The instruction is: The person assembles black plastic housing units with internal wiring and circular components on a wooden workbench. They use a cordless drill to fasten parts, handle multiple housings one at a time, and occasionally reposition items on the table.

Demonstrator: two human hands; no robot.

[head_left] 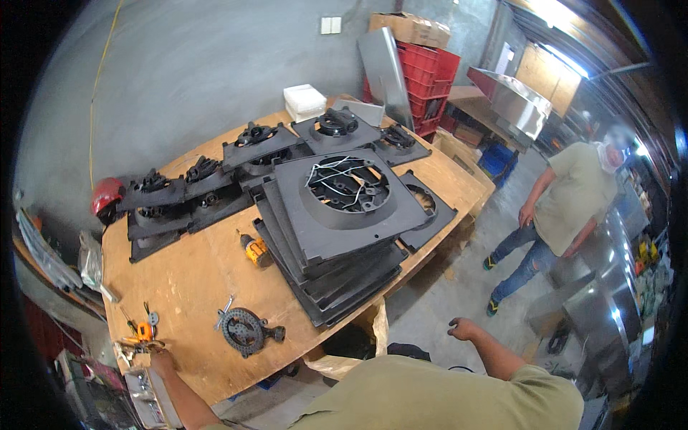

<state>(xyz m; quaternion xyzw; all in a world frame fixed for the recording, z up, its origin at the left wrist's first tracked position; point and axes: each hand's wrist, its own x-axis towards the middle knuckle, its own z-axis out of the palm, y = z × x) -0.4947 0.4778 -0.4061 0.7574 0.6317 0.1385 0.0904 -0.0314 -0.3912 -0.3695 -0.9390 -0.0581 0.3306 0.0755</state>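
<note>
My left hand reaches to the table's near left corner, beside a tray of small parts. Its fingers are mostly hidden among small items there, so I cannot make out what they touch. An orange tape measure lies just beyond it. My right hand is held out over the floor, right of the table, fingers loosely bent and apart with no object visible in them. Between my hands, on the wooden table, lies a round dark geared part with a silver metal tool against it.
A tall stack of black square frames stands at the table's right, the top one with pale wires. More frames with round fittings fill the back. A yellow drill lies beside the stack. Another person stands at the right.
</note>
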